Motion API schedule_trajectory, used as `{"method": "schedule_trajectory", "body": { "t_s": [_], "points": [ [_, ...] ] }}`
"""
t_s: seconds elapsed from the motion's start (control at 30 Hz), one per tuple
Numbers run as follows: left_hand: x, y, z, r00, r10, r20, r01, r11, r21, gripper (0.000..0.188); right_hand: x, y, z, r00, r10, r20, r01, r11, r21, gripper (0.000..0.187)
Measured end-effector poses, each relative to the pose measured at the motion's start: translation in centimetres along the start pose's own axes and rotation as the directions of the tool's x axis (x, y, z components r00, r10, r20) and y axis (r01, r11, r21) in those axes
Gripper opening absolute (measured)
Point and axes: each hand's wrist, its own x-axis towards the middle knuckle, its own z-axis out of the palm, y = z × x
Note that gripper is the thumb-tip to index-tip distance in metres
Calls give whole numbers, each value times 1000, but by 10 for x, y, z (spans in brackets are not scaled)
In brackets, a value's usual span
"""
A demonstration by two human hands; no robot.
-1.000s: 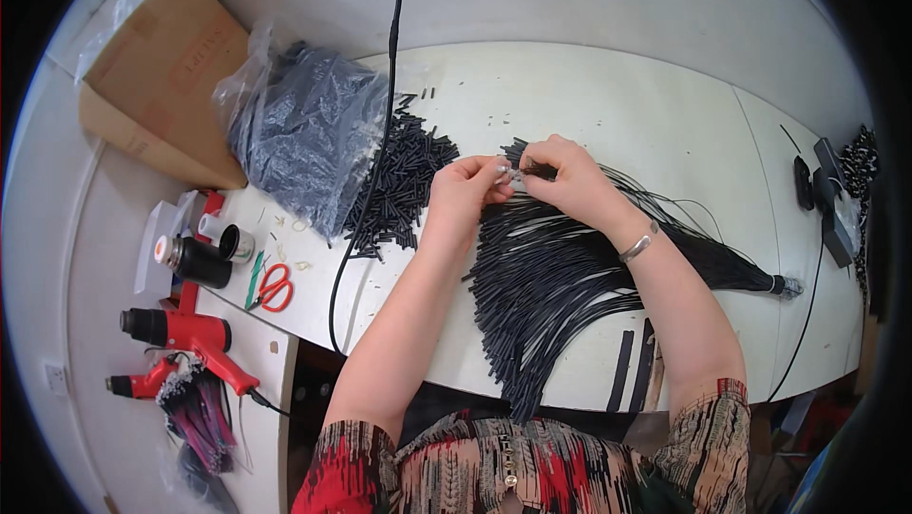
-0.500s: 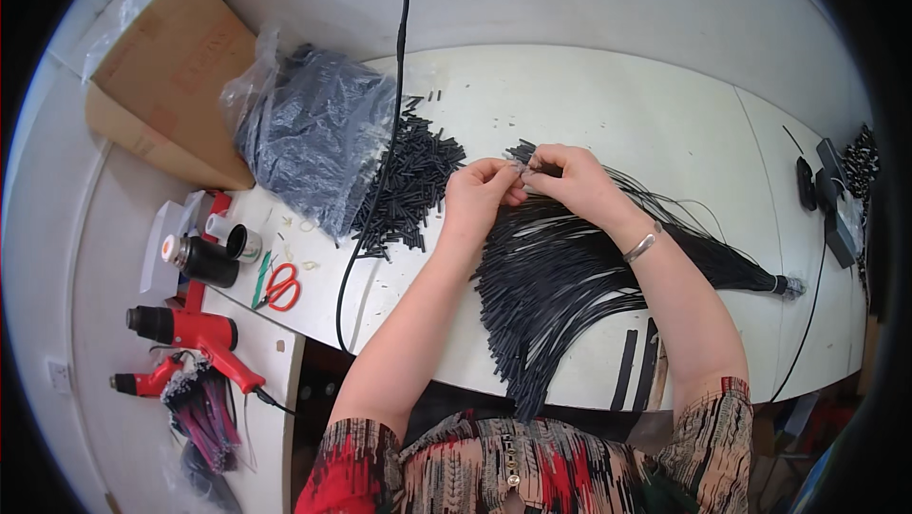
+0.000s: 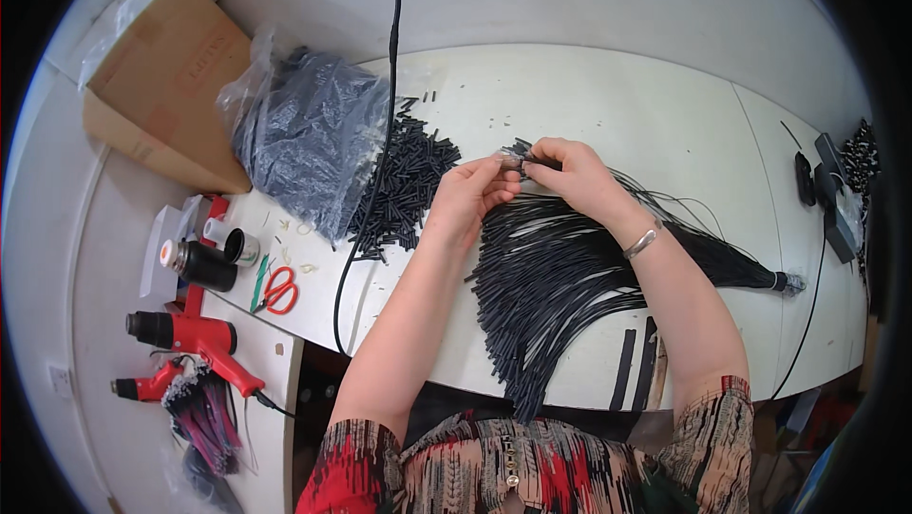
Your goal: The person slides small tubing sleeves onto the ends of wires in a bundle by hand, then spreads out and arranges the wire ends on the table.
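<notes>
Above the upper left end of a fanned bundle of thin black wires (image 3: pixel 560 272), my two hands meet fingertip to fingertip. My left hand (image 3: pixel 470 193) is closed in a pinch, its thumb and forefinger on something too small to make out. Beside it, my right hand (image 3: pixel 578 180) pinches the end of a black wire. Several dark wire ends (image 3: pixel 518 146) show just beyond the fingertips. The bundle's wires narrow toward the right, where a clear wrap (image 3: pixel 794 284) covers their tied end. Left of my left hand lies a heap of short black tubes (image 3: pixel 408 172).
A clear bag of black pieces (image 3: pixel 309 134) leans by a cardboard box (image 3: pixel 171 86). Red-handled scissors (image 3: pixel 281 290), a black bottle (image 3: pixel 204 264) and a red heat gun (image 3: pixel 204 335) are at left. A black cable (image 3: pixel 389 86) hangs before the heap. A power strip (image 3: pixel 836 200) lies far right.
My left hand has shifted slightly left and its lower fingers have uncurled a little. My right hand stays almost in place, its fingertips still near the left ones.
</notes>
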Motion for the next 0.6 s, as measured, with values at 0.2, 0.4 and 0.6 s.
{"method": "schedule_trajectory", "body": {
  "t_s": [0.2, 0.4, 0.6],
  "points": [
    [1, 0, 3, 998, 5, 66, -7, 1000, 25, 23, 0, 4, 3, 1000, 15, -17, -14, 996, 92, 18],
    [0, 1, 8, 1000, -25, -11, 25, 1000, -2, 38, 1, 7, 2, 999, 37, 3, -37, 991, 127, 19],
    [-5, 5, 6, 1000, -13, -28, 14, 999, 31, 46, 1, 2, 1, 1000, 16, 15, -18, 992, 124, 18]
  ]
}}
